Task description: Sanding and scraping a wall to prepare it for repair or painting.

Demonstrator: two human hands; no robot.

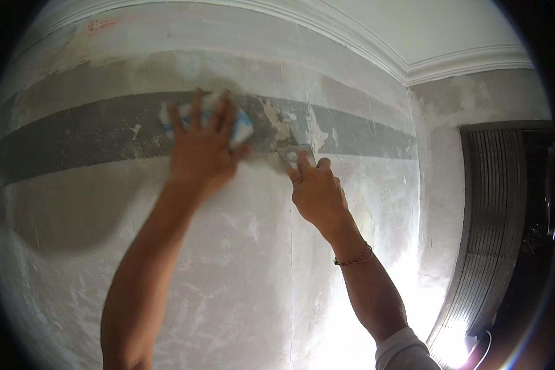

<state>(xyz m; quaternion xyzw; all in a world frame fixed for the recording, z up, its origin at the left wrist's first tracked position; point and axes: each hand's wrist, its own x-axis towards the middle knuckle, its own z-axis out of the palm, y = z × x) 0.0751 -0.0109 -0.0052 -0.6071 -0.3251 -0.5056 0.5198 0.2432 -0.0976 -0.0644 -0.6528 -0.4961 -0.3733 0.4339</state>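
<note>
My left hand [200,151] holds a white and blue cloth [243,128] pressed to the wall, its fingers spread over it and smeared by motion. The cloth lies on a dark grey band [74,137] that runs across the wall [216,271]. To the right, my right hand [317,191] is closed on a scraper [285,157], with a finger stretched along its flat blade. The blade is at the lower edge of the band, below pale patches [314,132] of bare or chipped surface. My fingers hide the scraper's handle.
White moulding [351,34] runs along the ceiling [456,24]. The wall meets another at a corner on the right, where a dark slatted shutter [496,185] stands by a dark opening. A bright lamp [453,345] glares at the lower right, beside a white cable [488,348].
</note>
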